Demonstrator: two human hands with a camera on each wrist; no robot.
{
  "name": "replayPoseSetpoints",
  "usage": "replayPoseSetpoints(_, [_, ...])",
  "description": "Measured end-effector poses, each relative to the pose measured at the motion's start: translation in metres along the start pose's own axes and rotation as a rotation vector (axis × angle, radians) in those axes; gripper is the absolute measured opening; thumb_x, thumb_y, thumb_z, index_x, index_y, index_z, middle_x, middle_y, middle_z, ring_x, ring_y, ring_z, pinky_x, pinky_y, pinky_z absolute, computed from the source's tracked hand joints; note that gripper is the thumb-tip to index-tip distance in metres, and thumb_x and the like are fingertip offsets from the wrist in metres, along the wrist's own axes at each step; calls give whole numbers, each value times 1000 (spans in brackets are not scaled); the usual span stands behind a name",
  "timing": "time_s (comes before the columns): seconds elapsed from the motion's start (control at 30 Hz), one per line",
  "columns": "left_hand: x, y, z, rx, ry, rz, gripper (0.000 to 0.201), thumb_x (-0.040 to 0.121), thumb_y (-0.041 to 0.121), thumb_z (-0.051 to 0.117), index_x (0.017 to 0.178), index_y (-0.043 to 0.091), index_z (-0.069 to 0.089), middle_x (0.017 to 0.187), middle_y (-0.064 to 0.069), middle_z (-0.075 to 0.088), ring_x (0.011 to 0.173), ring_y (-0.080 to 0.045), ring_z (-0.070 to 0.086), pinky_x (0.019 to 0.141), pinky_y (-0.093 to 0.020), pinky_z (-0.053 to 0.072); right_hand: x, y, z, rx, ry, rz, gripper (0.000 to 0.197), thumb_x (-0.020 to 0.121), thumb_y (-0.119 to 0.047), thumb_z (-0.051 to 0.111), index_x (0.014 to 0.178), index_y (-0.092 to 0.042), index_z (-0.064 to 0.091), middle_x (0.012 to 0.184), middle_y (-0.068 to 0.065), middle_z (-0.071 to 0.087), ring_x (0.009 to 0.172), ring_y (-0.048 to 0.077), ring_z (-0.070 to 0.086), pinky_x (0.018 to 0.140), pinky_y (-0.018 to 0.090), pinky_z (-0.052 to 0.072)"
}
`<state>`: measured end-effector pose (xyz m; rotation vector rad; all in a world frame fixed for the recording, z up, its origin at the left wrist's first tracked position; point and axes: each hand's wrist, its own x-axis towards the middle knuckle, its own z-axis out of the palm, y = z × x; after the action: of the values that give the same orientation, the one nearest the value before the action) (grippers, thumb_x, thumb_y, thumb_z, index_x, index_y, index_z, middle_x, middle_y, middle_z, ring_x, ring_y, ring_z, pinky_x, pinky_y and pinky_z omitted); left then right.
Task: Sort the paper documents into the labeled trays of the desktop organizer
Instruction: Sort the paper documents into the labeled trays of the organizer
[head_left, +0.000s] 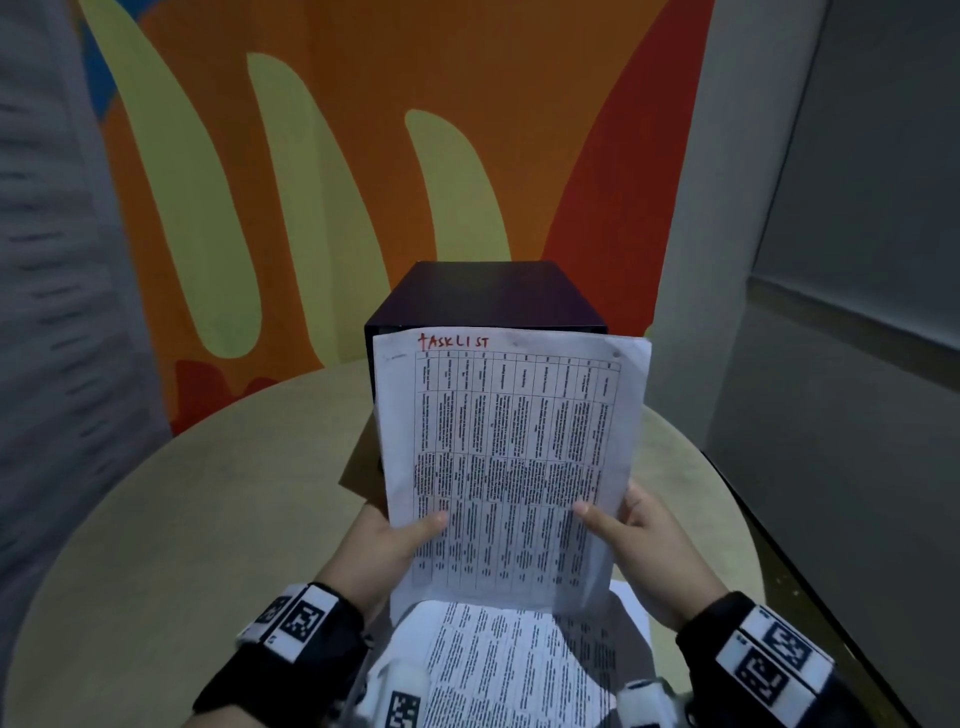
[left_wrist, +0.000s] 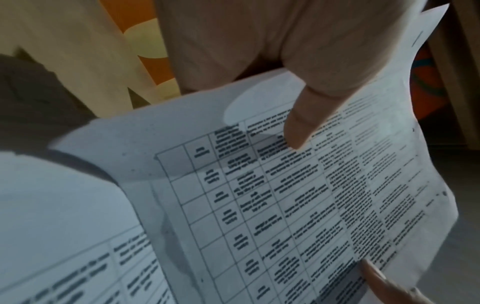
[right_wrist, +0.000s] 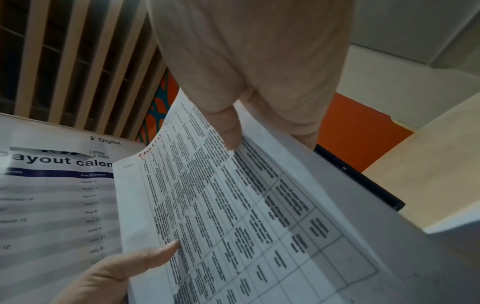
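Both hands, left hand (head_left: 387, 540) and right hand (head_left: 641, 535), pinch a white printed table sheet headed "TASKLIST" in red (head_left: 511, 457), raised above the round beige surface (head_left: 208, 493), near a dark box-shaped organizer (head_left: 485, 296).

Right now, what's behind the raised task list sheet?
Behind the task list sheet, held by both hands, stands the black organizer on the round table. Its front and tray labels are covered.
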<state>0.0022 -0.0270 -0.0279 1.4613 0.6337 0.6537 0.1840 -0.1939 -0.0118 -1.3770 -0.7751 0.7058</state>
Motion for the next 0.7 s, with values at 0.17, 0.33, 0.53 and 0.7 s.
replayPoseSetpoints(0.17, [5, 5, 0, 9, 46, 5, 29, 91, 13, 66, 119, 15, 60, 113, -1, 72, 104, -18, 68, 85, -31, 55, 9, -4, -3, -27, 62, 4, 24, 95, -1, 54, 116, -9, 61, 104, 3, 74, 98, 21, 70, 88, 40, 53])
replayPoseSetpoints(0.33, [-1, 9, 1, -108, -5, -20, 36, 96, -4, 51, 126, 13, 58, 120, -4, 69, 113, -23, 65, 99, -42, 46, 14, -1, -7, -18, 86, 47, 28, 93, 3, 54, 116, -11, 61, 104, 10, 73, 96, 30, 70, 92, 52, 52])
replayPoseSetpoints(0.53, [2, 3, -3, -152, 34, -104, 34, 93, -9, 52, 125, 3, 55, 116, -13, 69, 107, -30, 67, 101, -51, 47, 14, 11, -9, -36, 89, 132, 27, 98, 1, 44, 111, -11, 63, 100, 15, 74, 94, 38, 70, 94, 62, 47])
replayPoseSetpoints(0.7, [2, 11, -7, 5, 149, -54, 38, 91, 4, 63, 123, 16, 45, 121, -8, 63, 98, -23, 68, 79, -38, 56, 17, 4, -7, 11, 108, 158, 26, 101, -2, 37, 110, -10, 61, 99, 17, 73, 92, 38, 70, 90, 60, 50])
